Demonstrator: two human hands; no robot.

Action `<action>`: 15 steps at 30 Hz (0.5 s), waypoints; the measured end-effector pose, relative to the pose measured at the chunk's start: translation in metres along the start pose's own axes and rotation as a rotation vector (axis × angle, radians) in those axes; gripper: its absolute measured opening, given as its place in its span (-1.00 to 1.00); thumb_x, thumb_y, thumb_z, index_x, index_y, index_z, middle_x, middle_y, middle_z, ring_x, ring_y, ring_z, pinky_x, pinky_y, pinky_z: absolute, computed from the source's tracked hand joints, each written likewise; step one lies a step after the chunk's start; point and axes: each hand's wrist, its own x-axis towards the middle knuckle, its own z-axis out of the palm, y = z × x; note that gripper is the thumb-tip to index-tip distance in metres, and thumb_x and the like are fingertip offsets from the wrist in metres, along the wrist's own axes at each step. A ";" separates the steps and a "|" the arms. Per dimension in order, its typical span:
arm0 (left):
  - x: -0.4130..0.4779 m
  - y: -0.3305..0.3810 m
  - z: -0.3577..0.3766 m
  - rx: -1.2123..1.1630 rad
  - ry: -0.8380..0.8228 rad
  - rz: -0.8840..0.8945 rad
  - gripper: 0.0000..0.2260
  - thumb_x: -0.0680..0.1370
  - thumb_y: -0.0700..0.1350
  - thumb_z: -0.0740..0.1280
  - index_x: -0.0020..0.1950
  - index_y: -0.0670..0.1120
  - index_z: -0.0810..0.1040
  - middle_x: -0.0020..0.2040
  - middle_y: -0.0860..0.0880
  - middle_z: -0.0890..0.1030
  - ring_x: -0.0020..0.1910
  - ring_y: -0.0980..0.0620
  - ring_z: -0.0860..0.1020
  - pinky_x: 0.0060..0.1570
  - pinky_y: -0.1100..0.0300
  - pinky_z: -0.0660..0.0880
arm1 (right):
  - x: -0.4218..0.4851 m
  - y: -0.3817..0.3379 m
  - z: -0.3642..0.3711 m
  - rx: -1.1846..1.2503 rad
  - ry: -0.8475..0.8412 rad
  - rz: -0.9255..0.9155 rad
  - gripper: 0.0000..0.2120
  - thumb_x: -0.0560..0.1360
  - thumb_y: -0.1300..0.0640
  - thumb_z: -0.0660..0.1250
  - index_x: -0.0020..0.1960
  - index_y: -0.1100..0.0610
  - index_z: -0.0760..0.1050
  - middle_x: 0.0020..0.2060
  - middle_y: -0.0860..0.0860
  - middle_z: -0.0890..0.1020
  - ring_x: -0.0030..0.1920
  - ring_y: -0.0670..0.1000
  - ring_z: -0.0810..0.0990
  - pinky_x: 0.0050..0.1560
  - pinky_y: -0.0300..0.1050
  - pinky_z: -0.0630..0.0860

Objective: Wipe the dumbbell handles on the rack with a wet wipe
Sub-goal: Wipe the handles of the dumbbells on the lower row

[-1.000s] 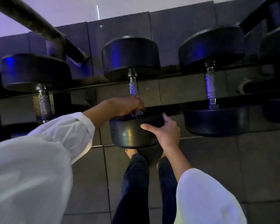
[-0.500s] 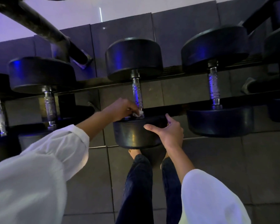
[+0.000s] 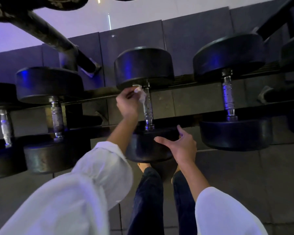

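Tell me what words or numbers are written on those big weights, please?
None can be read. The dumbbell heads show only dark rubber and blue glare; any numbers are hidden or lost in the dim light. The wet wipe in the left hand and the handle show no print.

No text, number or brand mark can be read anywhere. The dark dumbbell heads [image 3: 143, 65] and the metal handles [image 3: 227, 97] show no legible weight figures or labels in the dim, blurred view.
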 end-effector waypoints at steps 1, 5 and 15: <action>-0.003 0.000 0.012 0.004 0.045 -0.020 -0.84 0.41 -0.36 0.34 -0.12 -0.17 0.64 -0.28 -0.09 0.61 -0.28 0.06 0.55 -0.15 0.19 0.51 | 0.000 -0.001 0.000 -0.004 -0.001 0.005 -0.06 0.20 -0.11 0.56 0.46 0.11 0.23 0.34 0.09 0.45 0.37 0.06 0.37 0.29 -0.05 0.36; 0.002 -0.001 0.040 -0.282 0.205 -0.214 -0.80 0.40 -0.42 0.24 -0.20 -0.19 0.61 -0.40 -0.13 0.54 -0.39 0.00 0.47 -0.34 0.20 0.45 | 0.002 -0.001 0.001 -0.021 0.006 0.012 -0.03 0.18 -0.15 0.55 0.46 0.09 0.22 0.35 0.10 0.44 0.38 0.07 0.36 0.26 -0.03 0.39; 0.023 -0.003 0.013 -0.285 -0.109 -0.448 -0.86 0.50 -0.35 0.23 -0.15 -0.13 0.49 -0.44 -0.01 0.55 -0.48 0.14 0.52 -0.45 0.31 0.47 | 0.003 0.003 -0.001 0.037 -0.022 -0.017 -0.05 0.20 -0.09 0.56 0.46 0.11 0.22 0.31 0.08 0.48 0.35 0.03 0.40 0.24 -0.14 0.38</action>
